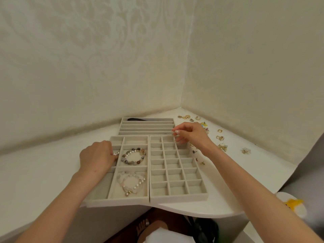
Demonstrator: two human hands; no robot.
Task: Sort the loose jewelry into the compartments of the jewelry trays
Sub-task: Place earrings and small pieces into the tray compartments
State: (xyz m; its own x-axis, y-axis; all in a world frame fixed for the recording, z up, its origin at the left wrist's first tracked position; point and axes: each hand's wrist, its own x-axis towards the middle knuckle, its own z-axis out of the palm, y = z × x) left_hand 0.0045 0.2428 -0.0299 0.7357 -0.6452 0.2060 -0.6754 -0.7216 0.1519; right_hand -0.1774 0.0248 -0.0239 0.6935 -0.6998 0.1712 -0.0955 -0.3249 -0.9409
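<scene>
I see three trays: the grid tray (pixel 177 199) at right, the left tray (pixel 98 202) touching it, the slotted tray (pixel 145 128) behind both; the left tray holds a stone bracelet (pixel 134 156) mid-way and a pearl bracelet (pixel 134 183) nearer; the left hand (pixel 97 156) pinches a silver piece (pixel 116 153) over its narrow column; the right hand (pixel 192 135) hovers curled at the grid tray's far corner, grip unclear to me; walls (pixel 87 67) meet behind a white counter (pixel 43 172); loose earrings (pixel 220 137) lie at right.
</scene>
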